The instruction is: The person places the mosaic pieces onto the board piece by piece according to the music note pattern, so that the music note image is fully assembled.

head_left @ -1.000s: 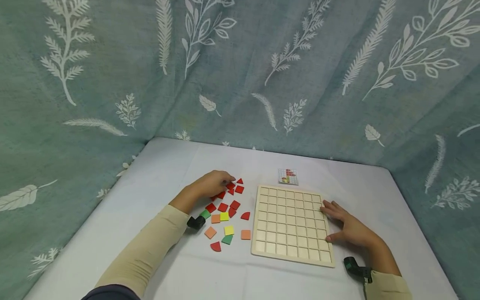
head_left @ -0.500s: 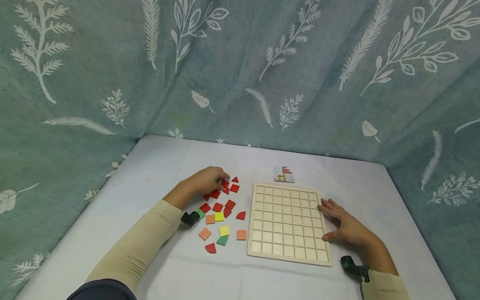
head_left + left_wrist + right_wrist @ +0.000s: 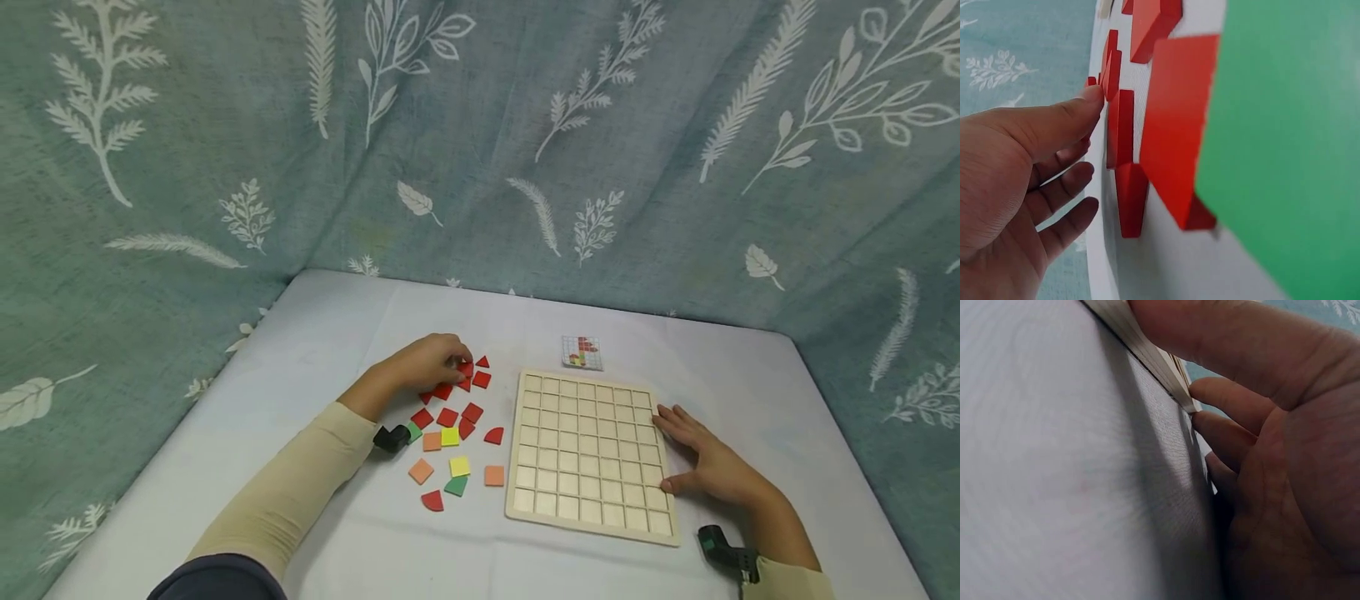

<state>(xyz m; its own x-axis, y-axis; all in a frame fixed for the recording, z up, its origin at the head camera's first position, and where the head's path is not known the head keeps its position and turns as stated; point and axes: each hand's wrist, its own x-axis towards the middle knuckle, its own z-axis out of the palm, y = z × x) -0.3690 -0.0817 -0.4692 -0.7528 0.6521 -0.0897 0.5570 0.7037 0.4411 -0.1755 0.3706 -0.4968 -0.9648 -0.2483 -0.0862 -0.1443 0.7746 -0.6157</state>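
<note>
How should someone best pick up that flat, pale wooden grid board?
Probably grip the right edge of the board, from the right: it lies flat, that edge shows some thickness, and the right hand touches it, while small red, orange, yellow and green tiles lie beyond its left side.

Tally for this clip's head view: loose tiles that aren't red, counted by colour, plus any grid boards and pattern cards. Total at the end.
Orange tiles: 3
Yellow tiles: 2
Green tiles: 2
Wooden grid board: 1
Pattern card: 1
Total: 9
</note>
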